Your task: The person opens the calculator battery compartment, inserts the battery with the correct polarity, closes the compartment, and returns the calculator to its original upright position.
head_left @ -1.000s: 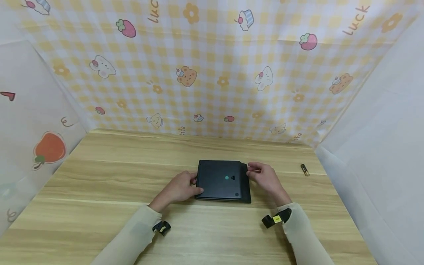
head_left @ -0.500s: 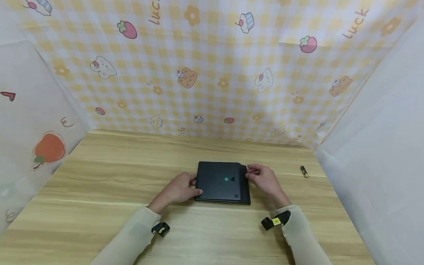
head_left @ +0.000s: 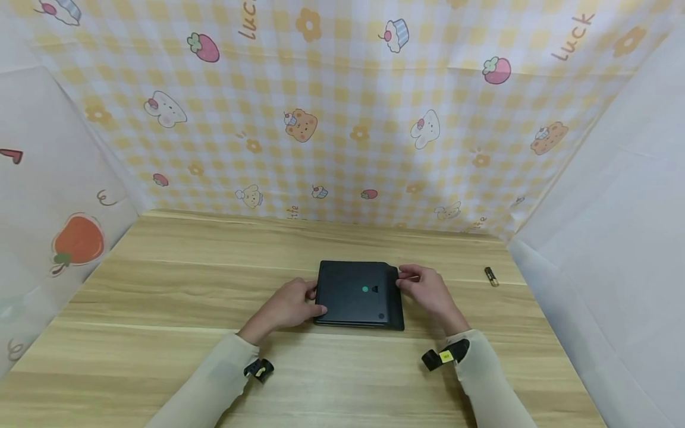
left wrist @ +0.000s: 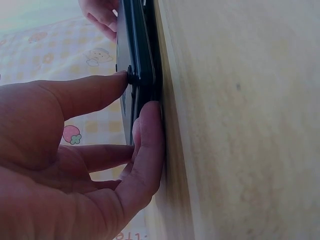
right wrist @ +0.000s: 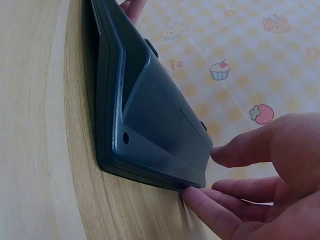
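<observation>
A black calculator [head_left: 353, 294] lies back side up on the table, with a round green mark and a small latch on its back. In the head view my left hand [head_left: 291, 303] grips its left edge. The left wrist view shows the left thumb [left wrist: 100, 95] on the upper side and fingers at the lower edge. My right hand [head_left: 428, 289] is at the right edge. In the right wrist view its thumb [right wrist: 240, 150] touches the raised end and a fingertip touches the lower edge, pinching the corner. The calculator's front is hidden.
A black and gold battery [head_left: 491, 277] lies on the wooden table [head_left: 203, 267] to the right of the right hand. A yellow checked cloth [head_left: 342, 148] hangs behind the table. White sheets [head_left: 615, 208] close off both sides.
</observation>
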Available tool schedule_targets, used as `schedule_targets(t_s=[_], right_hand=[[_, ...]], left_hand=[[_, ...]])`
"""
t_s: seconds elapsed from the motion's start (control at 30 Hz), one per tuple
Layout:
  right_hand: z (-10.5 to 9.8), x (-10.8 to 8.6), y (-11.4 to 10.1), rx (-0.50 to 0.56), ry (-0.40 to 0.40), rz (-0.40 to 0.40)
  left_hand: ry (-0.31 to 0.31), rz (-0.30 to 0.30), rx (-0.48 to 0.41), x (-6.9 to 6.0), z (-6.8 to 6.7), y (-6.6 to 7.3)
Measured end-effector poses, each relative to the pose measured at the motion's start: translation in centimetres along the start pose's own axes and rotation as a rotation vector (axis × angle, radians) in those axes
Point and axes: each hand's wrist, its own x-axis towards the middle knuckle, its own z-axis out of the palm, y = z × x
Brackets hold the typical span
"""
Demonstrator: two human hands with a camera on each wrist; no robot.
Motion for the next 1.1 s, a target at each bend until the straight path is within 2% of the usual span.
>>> schedule_targets(t_s=[0.17,0.37,0.47,0.67,0.9,1.1], right_hand=[[0.0,0.0,-0.1,-0.002,0.001,-0.004],[0.0,-0.1,-0.1,-0.003,0.002,-0.003],[0.0,-0.1,-0.2,0.007,0.001,0.005],[0.1,0.0,-0.2,0.013,-0.001,0.011],[0.0,0.1,-0.1,0.022,-0.001,0.010],[-0.1,0.1,0.0,0.053,-0.008,0.014]], left_hand=[[-0.004,0.015,-0.004,-0.2,-0.2,0.3],[-0.010,0.016,-0.013,0.8,0.5,-1.8],[-0.014,0.014,-0.011,0.8,0.5,-1.8],[-0.026,0.012,-0.005,-0.4,-0.3,0.2],[-0.021,-0.055,-0.035,-2.2,-1.7,4.4],[-0.018,-0.086,-0.031,-2.3,-1.7,4.8]])
